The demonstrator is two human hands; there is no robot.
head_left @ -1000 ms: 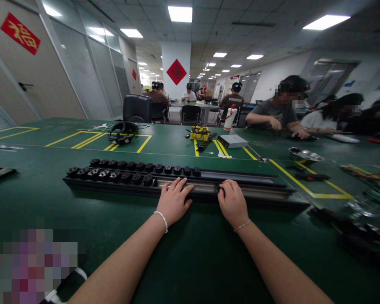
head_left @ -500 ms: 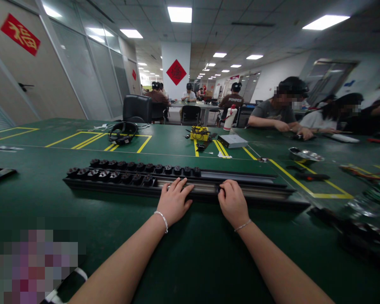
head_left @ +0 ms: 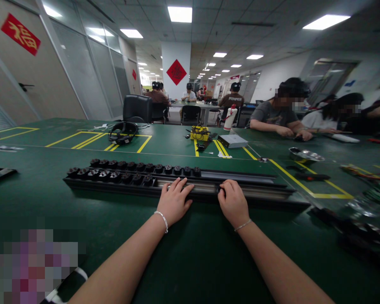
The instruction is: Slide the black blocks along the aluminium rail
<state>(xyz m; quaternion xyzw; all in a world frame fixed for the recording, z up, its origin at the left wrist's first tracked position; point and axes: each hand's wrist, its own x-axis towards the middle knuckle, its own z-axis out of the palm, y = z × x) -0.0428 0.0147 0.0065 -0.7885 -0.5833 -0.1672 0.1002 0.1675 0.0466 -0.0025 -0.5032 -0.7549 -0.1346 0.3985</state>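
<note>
Two long black rails [head_left: 269,192] lie side by side across the table in front of me. Black round-topped socket modules [head_left: 115,176] fill the left part of the near rail, and a second row of them [head_left: 158,169] sits on the far rail. My left hand [head_left: 175,196] rests with spread fingers on the near rail's silvery channel, just right of its last module. Further right, my right hand [head_left: 234,200] has its fingers curled and pinched at the channel around a small black piece [head_left: 220,188]. The fingers cover most of that piece.
Beyond the rails are a black headset [head_left: 123,133], a yellow object with dark cables [head_left: 200,133], a grey box [head_left: 232,140] and a white bottle [head_left: 230,118]. A metal bowl [head_left: 305,155], a clear bottle [head_left: 372,196] and dark parts [head_left: 351,223] are on the right. Co-workers sit at the far right.
Both my hands and the rails stay where they were. At the right, a co-worker's hands and head have shifted slightly.
</note>
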